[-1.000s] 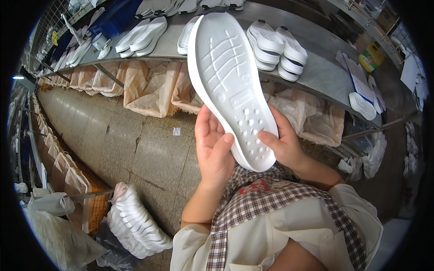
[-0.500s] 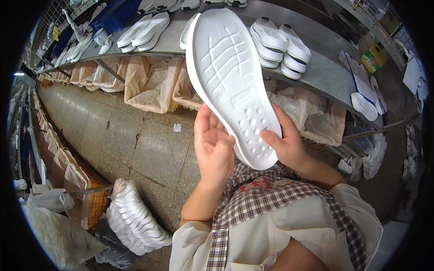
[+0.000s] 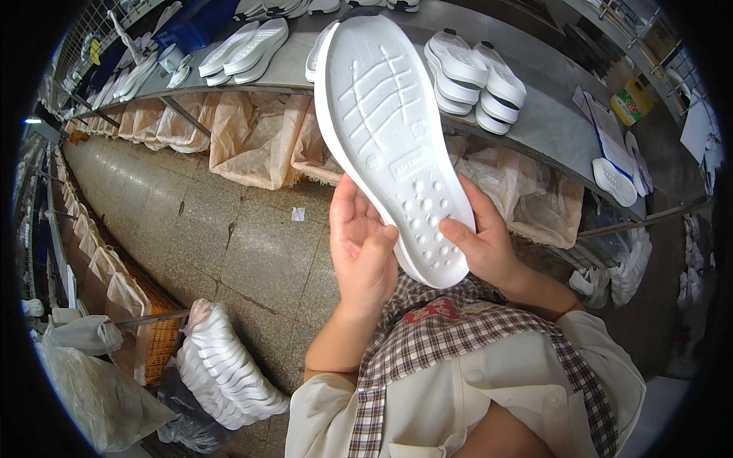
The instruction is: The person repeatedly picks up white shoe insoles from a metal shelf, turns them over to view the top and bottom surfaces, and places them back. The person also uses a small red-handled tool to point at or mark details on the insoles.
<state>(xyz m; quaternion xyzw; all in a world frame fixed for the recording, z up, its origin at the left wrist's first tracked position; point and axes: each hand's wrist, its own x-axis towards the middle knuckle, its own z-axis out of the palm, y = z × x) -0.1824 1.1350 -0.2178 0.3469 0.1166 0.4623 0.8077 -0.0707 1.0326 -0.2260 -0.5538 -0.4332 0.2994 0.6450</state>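
Observation:
I hold a white rubber shoe sole (image 3: 385, 130) upright in front of me, its moulded inner face with ridges and round studs turned toward the camera. My left hand (image 3: 363, 248) cups the heel end from the left, fingers behind and thumb at the edge. My right hand (image 3: 485, 244) grips the heel's right edge, thumb pressed on the studded face. The toe points up, in front of the metal work table (image 3: 550, 122).
More white soles lie in pairs on the table, at the left (image 3: 248, 49) and the right (image 3: 477, 76). Plastic-lined bins (image 3: 256, 141) hang under the table. A stack of white soles (image 3: 225, 366) sits in a bag at lower left beside an orange crate (image 3: 156, 343). Grey tiled floor (image 3: 229, 244) runs between.
The sole has tilted slightly and stayed in both hands; my left thumb has shifted a little along its edge. The view moved marginally.

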